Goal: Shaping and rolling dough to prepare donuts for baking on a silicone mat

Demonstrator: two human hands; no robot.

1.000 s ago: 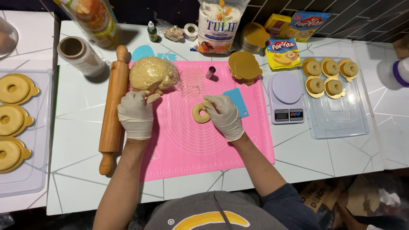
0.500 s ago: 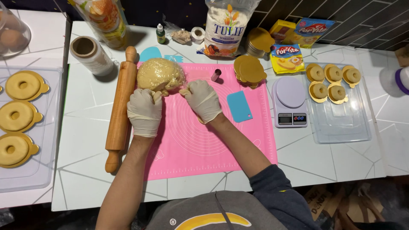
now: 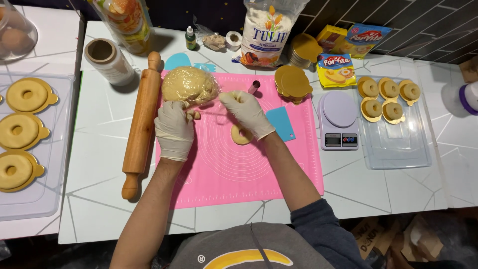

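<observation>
The large lump of pale yellow dough wrapped in clear plastic film [image 3: 190, 85] is seen at the top of the pink silicone rolling mat [image 3: 239, 169], and its film is now being handled from both sides. Half a second ago both gloved hands were pressed against the lump itself; they have since been drawn down off it. The left hand [image 3: 174, 127] is closed, and a small bit of dough or film at the lump's lower edge is pinched between thumb and fingers. The right hand [image 3: 247, 112] is curled, a stretched edge of the clear film being pinched at its fingertips. The small ring of dough [image 3: 242, 134], hidden under the right hand in the earlier picture, is uncovered again and lies on the mat just beside that wrist. From this it may be judged that a portion is being pulled from the lump. Further out, a wooden rolling pin [image 3: 141, 119] lies left of the mat, a light blue plastic scraper [image 3: 280, 123] to the right, then a small digital kitchen scale [image 3: 338, 119]
</observation>
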